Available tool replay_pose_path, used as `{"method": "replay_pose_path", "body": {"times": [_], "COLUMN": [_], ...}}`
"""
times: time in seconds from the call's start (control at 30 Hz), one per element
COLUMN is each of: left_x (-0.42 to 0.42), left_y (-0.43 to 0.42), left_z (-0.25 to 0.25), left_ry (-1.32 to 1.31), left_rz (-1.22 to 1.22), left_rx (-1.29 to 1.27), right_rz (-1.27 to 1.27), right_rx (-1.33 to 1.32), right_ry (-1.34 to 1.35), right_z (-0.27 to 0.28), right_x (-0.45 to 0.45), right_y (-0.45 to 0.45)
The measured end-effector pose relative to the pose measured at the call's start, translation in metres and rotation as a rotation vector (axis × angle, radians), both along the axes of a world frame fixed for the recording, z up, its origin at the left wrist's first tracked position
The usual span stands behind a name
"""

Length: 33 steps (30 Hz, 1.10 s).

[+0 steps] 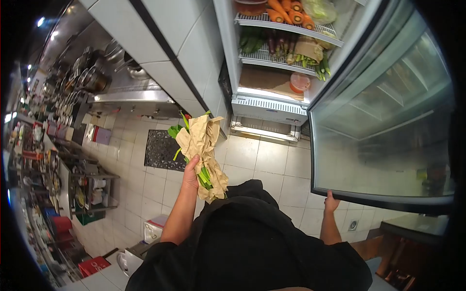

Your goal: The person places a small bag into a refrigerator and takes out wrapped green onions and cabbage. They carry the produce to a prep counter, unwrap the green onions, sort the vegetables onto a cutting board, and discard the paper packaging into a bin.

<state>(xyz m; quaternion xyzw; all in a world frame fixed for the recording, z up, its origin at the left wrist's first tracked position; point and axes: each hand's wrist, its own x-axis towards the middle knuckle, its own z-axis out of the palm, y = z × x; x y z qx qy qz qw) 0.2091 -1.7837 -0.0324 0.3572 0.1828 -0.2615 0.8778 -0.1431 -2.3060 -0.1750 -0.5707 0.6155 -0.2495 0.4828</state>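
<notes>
My left hand [192,173] is closed around a bundle of leafy greens [205,177] wrapped in crumpled brown paper [200,137]. Green leaves and stalks stick out at the top and side of the paper. My right hand [331,201] grips the outer edge of a glass fridge door [383,126], which is swung wide to the right; most of those fingers are hidden behind the frame. In front of me the fridge [270,104] shows its shelves, with carrots [285,10] on an upper one and paper-wrapped green stalks [309,52] below.
A plastic tub [299,82] sits on the fridge's bottom shelf. To the left, a metal counter holds pots [93,79]. A black mat [165,148] lies on the tiled floor [242,157]. A wooden table [412,228] stands at lower right.
</notes>
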Motion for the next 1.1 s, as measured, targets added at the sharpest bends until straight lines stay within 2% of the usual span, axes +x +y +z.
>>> {"method": "replay_pose_path", "body": {"times": [0.03, 0.1, 0.17, 0.2, 0.33, 0.47, 0.57, 0.7, 0.73, 0.8, 0.9, 1.0, 1.03, 1.1], "left_x": [-0.005, -0.010, -0.019, -0.021, -0.035, -0.048, -0.052, -0.058, -0.059, -0.064, -0.081, -0.096, -0.103, -0.113], "left_y": [0.011, 0.032, 0.056, 0.067, 0.120, 0.192, 0.241, 0.307, 0.321, 0.345, 0.376, 0.403, 0.403, 0.402], "left_z": [0.001, 0.003, 0.002, 0.000, 0.011, -0.011, -0.017, -0.022, -0.022, -0.023, -0.029, -0.043, -0.041, -0.037], "left_ry": [0.011, 0.009, 0.006, 0.001, -0.065, -0.047, -0.065, -0.095, -0.106, -0.092, -0.038, -0.031, -0.033, -0.002], "left_rz": [0.029, 0.059, 0.127, 0.159, 0.203, 0.293, 0.395, 0.424, 0.423, 0.475, 0.528, 0.598, 0.615, 0.622], "left_rx": [-0.016, -0.047, -0.022, -0.014, -0.037, -0.008, 0.011, 0.034, 0.016, 0.040, 0.090, 0.082, 0.096, 0.080], "right_rz": [0.030, 0.018, -0.017, -0.028, -0.110, -0.157, -0.081, 0.011, 0.059, 0.055, 0.015, 0.024, 0.010, 0.002], "right_rx": [-0.124, -0.194, -0.046, 0.085, 0.041, 0.111, -0.002, -0.199, -0.240, -0.265, 0.007, -0.037, 0.017, -0.004], "right_ry": [-0.034, -0.013, 0.031, 0.029, -0.100, -0.045, 0.146, -0.016, 0.034, 0.133, 0.243, 0.302, 0.331, 0.285], "right_z": [-0.042, -0.101, -0.069, -0.012, -0.014, -0.004, -0.047, -0.091, -0.102, -0.077, -0.048, -0.024, -0.038, -0.004], "right_x": [-0.013, -0.022, 0.004, 0.035, 0.075, 0.114, 0.128, 0.158, 0.164, 0.189, 0.222, 0.253, 0.262, 0.277], "right_y": [-0.002, 0.001, 0.042, 0.079, 0.138, 0.186, 0.191, 0.207, 0.206, 0.233, 0.257, 0.286, 0.280, 0.309]}}
